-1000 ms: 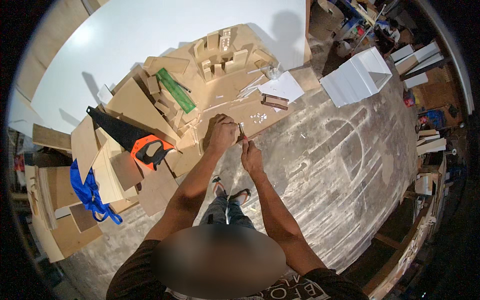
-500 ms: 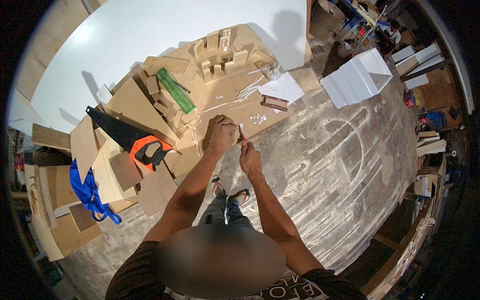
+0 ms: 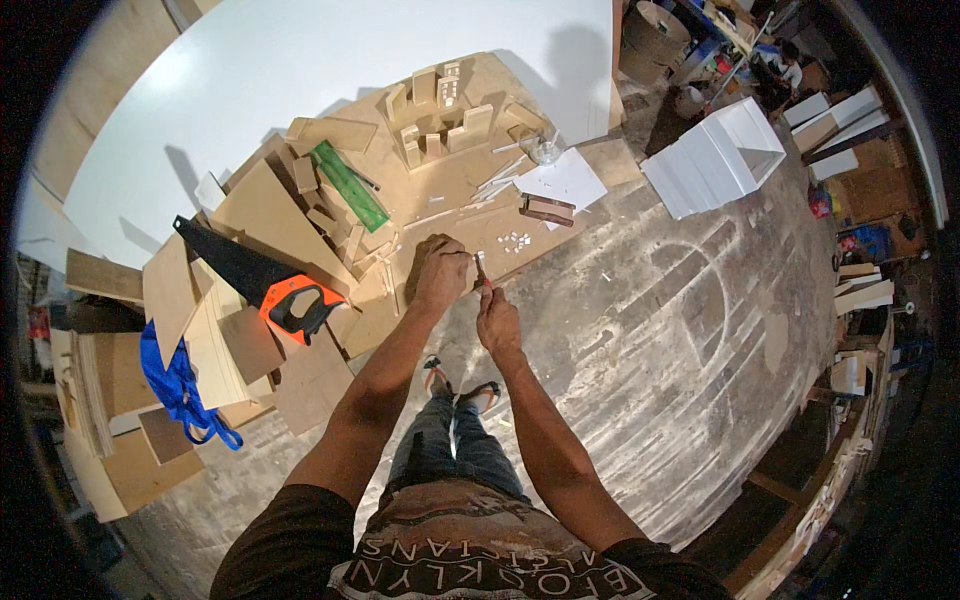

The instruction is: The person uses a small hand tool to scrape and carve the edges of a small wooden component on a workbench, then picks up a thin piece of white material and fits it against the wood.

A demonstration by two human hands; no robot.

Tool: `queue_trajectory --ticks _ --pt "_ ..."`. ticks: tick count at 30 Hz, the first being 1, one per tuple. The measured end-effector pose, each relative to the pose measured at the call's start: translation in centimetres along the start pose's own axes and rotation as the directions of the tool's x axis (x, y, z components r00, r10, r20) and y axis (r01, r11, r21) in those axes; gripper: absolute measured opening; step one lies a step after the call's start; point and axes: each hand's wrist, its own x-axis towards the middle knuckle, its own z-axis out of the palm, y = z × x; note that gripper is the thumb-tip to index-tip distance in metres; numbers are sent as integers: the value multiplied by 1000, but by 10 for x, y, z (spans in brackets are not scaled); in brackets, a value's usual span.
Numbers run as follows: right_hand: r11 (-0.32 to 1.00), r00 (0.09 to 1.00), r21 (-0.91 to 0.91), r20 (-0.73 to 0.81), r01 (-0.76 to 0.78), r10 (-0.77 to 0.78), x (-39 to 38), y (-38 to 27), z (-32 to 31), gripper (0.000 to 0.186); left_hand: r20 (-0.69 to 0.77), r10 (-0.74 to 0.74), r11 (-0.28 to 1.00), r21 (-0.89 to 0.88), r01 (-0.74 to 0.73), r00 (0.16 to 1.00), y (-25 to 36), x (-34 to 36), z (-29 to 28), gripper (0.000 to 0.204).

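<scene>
Over the near edge of a brown board [image 3: 455,222], my left hand [image 3: 438,275] is closed in a pinch; what its fingertips hold is too small to make out. My right hand [image 3: 498,325] wraps round the reddish handle of a slim hand tool [image 3: 482,270]. The tool's dark tip points away from me, right beside my left fingertips, next to a tiny white piece [image 3: 480,255]. Several small white bits [image 3: 514,241] lie on the board just right of the tip. Beyond them rest thin white strips [image 3: 495,182], a white sheet [image 3: 572,182] and a brown block [image 3: 547,208].
Small upright wooden blocks [image 3: 470,128] stand at the board's back, near a clear container [image 3: 545,148]. A green strip [image 3: 350,187], wood offcuts and an orange-handled handsaw [image 3: 300,305] lie left. A white box [image 3: 712,160] stands right. Far right, a person [image 3: 788,70] is low down.
Both hands stay at the board's edge, with the right hand and its tool shifted only slightly. My head view has tilted a little, and more of my shirt shows.
</scene>
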Motion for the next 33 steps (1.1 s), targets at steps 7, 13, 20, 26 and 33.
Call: queue_trajectory --ticks 7,13,20,26,33 --pt "1000 1000 -22 12 10 -10 -1 -6 -7 45 47 -22 1000 -18 23 999 0 0 -1 10" --pt "989 999 -148 38 -33 39 2 -10 -8 47 -105 99 995 -2 -100 989 -3 -2 3 15" --pt "992 996 -113 66 -51 59 6 -9 -9 47 0 138 989 54 -138 990 3 -4 1 21" --pt "991 987 -98 125 -91 103 10 -17 -16 48 10 141 987 81 -142 990 1 -5 2 22" --pt "993 989 -106 127 -56 70 11 -18 -18 47 54 125 991 30 -127 991 5 1 -2 25"
